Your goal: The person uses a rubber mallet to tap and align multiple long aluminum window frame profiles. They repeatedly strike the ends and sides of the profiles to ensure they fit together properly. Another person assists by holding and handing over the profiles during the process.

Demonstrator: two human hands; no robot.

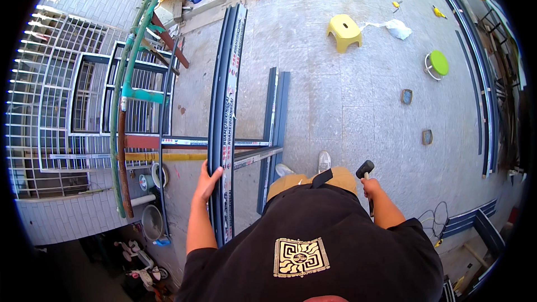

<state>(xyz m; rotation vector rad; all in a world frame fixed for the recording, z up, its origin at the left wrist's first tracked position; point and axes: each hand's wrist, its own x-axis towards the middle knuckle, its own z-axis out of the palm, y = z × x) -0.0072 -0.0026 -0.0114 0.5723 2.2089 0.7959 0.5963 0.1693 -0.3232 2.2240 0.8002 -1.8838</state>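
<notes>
My left hand grips the near part of a long dark metal window-frame profile, its thumb over the edge and its other fingers partly hidden. Printed protective film runs along the profile's face. My right hand is closed round the handle of a black-headed mallet, held out beside my right hip. Beneath the long profile, film-covered crossbars reach right to shorter dark profiles lying lengthwise by my feet.
Green and rusty poles, with barred metal frames behind them, stand at the left. A yellow stool, a green round stool and a white plastic bag sit ahead right. Long profiles lie along the right edge.
</notes>
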